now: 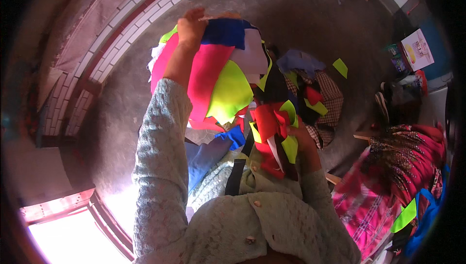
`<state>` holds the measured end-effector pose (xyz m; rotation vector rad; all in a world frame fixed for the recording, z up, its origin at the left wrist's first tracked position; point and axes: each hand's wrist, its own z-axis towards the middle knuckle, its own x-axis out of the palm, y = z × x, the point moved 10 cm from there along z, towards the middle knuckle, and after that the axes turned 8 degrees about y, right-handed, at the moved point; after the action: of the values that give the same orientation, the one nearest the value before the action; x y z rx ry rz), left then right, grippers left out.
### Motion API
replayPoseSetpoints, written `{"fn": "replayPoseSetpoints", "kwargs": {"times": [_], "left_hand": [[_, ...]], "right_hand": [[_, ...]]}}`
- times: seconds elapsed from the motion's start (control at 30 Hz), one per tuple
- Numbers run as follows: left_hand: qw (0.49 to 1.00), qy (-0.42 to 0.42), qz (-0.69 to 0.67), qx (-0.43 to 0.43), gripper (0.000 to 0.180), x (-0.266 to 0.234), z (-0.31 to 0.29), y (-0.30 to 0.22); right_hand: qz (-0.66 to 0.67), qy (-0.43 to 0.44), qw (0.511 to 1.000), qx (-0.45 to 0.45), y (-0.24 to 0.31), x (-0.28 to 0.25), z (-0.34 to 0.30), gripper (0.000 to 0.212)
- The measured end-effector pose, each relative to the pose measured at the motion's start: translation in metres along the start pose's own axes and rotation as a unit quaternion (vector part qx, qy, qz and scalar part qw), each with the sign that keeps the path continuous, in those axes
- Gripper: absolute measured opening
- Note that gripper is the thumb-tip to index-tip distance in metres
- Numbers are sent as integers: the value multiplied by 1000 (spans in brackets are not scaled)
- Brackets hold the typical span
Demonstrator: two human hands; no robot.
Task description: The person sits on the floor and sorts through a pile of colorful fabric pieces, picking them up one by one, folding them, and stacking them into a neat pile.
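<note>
Far left, a pale brick-patterned edging (pixel 104 55) curves along the floor (pixel 116 113). Next, my left hand (pixel 191 28), arm stretched out, at the far edge of a big heap of cloth pieces; it sits over the fabric there, but whether that grip is pinching an edge or only resting, I cannot tell. The heap spreads below and right of it: a broad pink piece (pixel 206 74), a deep blue piece (pixel 223 33) near the top, a lime piece (pixel 230 94) lapping over the pink, a pale lavender piece (pixel 252 55) beside them. Nearer my body, a small bright blue scrap (pixel 235 137). Right of that, the bunch of red and lime pieces (pixel 268 125), upright before my shirt front, with my right hand (pixel 305 140) closed round its right side: firm grip, several layers together. Progress, as I judge it: one handful gathered, the big heap largely unsorted, its colours overlapping. Beyond the bunch, a checked cloth (pixel 332 94) lies crumpled among darker fabric, and a single lime scrap (pixel 341 68) is on the floor just past it, outside either grip. Far right, a bright pink patterned cloth (pixel 354 205) is draped, another lime offcut (pixel 405 217) beside it.
</note>
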<state>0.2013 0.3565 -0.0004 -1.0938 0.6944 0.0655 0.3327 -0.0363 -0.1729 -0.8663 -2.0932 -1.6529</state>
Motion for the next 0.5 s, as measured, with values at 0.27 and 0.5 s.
{"fn": "replayPoseSetpoints", "kwargs": {"times": [0.27, 0.5], "left_hand": [[987, 10, -133, -88, 32, -5, -8, 4], [994, -38, 17, 105, 22, -18, -20, -58]], "right_hand": [[3, -27, 1000, 3, 4, 4, -2, 66], [-12, 0, 1000, -9, -2, -4, -2, 64]]}}
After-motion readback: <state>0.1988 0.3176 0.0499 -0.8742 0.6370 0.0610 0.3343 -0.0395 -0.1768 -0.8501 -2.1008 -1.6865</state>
